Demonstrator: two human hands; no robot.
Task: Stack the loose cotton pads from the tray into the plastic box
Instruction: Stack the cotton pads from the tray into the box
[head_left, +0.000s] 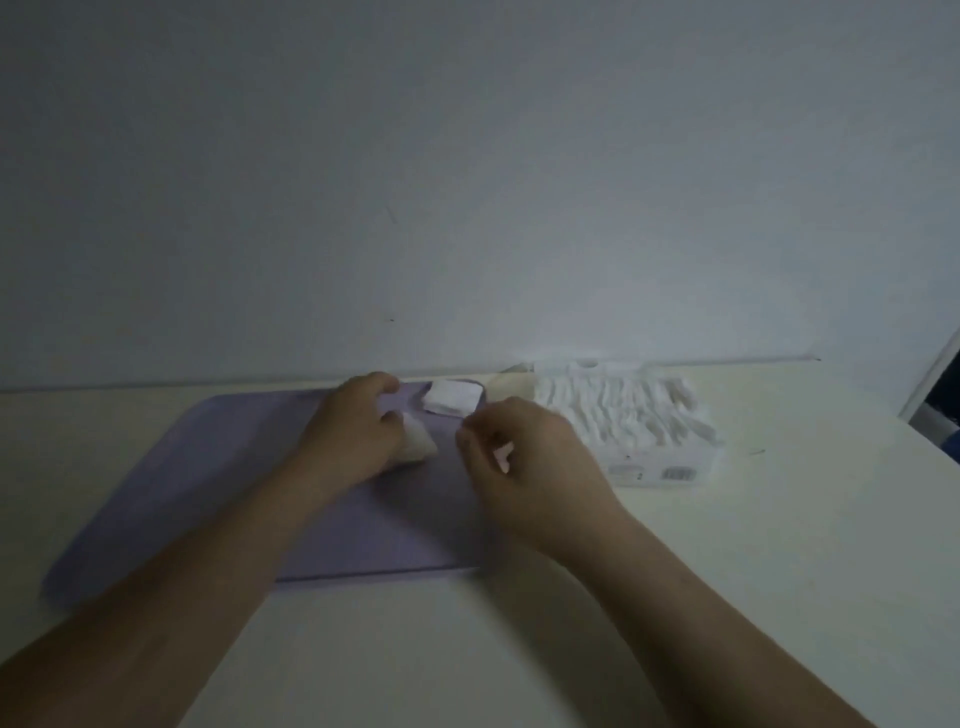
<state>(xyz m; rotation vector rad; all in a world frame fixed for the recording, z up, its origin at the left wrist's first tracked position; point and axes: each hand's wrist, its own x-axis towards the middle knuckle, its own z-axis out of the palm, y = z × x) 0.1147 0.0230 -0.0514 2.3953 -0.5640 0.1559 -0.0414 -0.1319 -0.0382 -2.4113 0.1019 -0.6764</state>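
A flat purple tray (218, 467) lies on the pale table. At its far right corner sits a small stack of white cotton pads (451, 399). My left hand (358, 436) rests on the tray and grips a small bundle of pads (418, 446) against its palm. My right hand (524, 457) hovers over the tray's right edge with its fingers curled, just in front of the stack; whether it pinches a pad is unclear. To the right stands the clear plastic box (660, 470), filled with upright rows of white pads (618, 410).
The table (779, 571) meets a plain grey wall at the back. A beige flap (511, 387) lies behind the box on its left side. A dark gap shows at the far right past the table's edge.
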